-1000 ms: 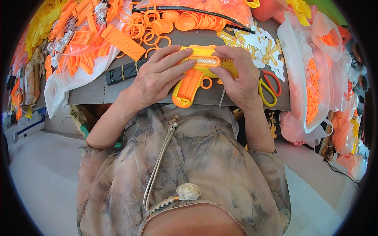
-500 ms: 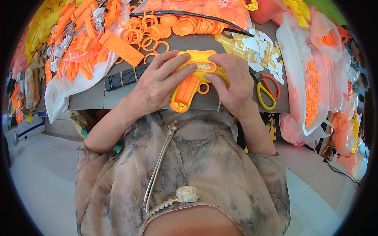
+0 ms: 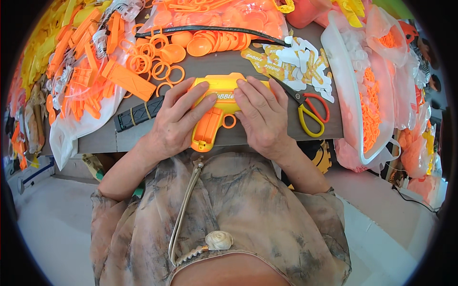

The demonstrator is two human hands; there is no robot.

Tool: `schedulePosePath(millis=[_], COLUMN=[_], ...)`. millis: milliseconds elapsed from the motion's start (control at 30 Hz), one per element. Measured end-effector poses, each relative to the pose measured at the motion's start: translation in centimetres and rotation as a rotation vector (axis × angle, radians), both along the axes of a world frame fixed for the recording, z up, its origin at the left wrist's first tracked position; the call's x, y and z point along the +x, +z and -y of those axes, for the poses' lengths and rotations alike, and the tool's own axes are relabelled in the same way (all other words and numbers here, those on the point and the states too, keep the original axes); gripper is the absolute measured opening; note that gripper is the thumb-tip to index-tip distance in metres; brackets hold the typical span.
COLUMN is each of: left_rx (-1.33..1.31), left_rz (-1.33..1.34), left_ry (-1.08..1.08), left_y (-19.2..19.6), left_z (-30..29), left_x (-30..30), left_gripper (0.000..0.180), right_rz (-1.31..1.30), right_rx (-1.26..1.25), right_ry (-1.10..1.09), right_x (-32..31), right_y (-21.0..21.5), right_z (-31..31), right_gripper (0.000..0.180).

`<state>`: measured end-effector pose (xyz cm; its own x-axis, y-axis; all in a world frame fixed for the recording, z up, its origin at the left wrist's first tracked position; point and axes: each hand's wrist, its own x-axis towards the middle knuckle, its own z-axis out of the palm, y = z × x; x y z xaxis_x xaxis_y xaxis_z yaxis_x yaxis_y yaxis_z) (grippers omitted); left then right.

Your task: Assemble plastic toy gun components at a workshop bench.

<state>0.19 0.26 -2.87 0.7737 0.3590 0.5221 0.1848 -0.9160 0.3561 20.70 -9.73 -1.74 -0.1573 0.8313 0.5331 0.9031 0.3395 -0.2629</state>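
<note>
- Grey tabletop (image 3: 205,66) spreads before us, its far side heaped with orange parts and its front edge running close to our waist.
- Our forearms slant inward from either side, elbows bent and wide, wrists near the front edge, backs of both hands facing up.
- Our left hand (image 3: 174,121) grasps one end of the yellow toy gun (image 3: 222,85), its fingers bent over the body.
- Our right hand (image 3: 262,112) grips the other end, fingers side by side across it and covering much of that part.
- Between our hands, the toy gun lies crosswise, its orange handle section (image 3: 208,125) pointing toward us and reaching the front edge in view; whether it touches the table we cannot tell.
- Leftward, the black banded part (image 3: 138,114) sits near our left hand, leaving little room.
- Rightward, a strip of tabletop separates our right hand from the scissors (image 3: 299,98); beyond them stands the white tub (image 3: 334,62).
- Bare surface shows ahead of the toy gun, up to the orange cups (image 3: 214,44).
</note>
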Motion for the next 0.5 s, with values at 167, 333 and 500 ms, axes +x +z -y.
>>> schedulePosePath(millis=[167, 333, 500], left_rx=[0.0, 0.003, 0.05], left_rz=[0.017, -0.001, 0.011], left_ry=[0.021, 0.009, -0.002], left_y=[0.0, 0.2, -0.1], left_z=[0.1, 0.1, -0.1], left_x=[0.1, 0.1, 0.0], left_gripper=[0.045, 0.045, 0.048], right_rz=[-0.06, -0.014, 0.018], right_rx=[-0.017, 0.009, -0.002], right_ry=[-0.015, -0.02, -0.03], right_x=[0.1, -0.3, -0.5], right_y=[0.0, -0.5, -0.4], right_z=[-0.5, 0.1, 0.7], right_gripper=[0.046, 0.045, 0.049])
